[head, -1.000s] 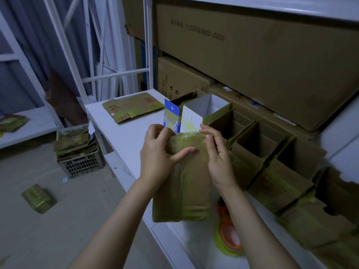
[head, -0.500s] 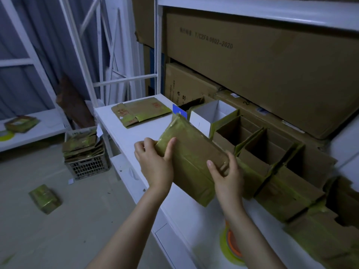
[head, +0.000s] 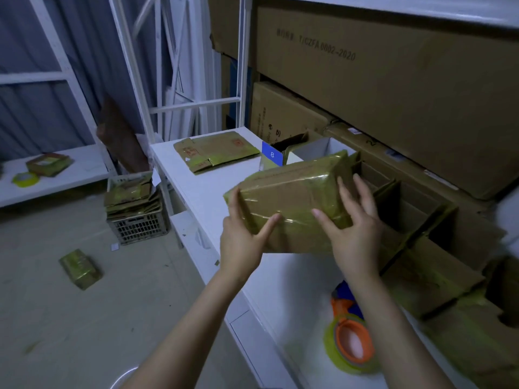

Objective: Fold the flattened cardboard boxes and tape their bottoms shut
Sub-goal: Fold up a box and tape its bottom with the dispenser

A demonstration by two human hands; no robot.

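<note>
The left hand (head: pixel 241 242) and right hand (head: pixel 355 237) grip the taped cardboard box (head: pixel 292 192) above the desk's (head: pixel 202 186) front edge. The fingers (head: pixel 365 192) are spread and wrap its ends, with the thumbs on its face.

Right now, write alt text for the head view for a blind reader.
A left hand and a right hand grip a taped cardboard box above a white shelf. Open folded boxes stand in a row at right; a tape roll lies on the shelf nearer the camera.
</note>
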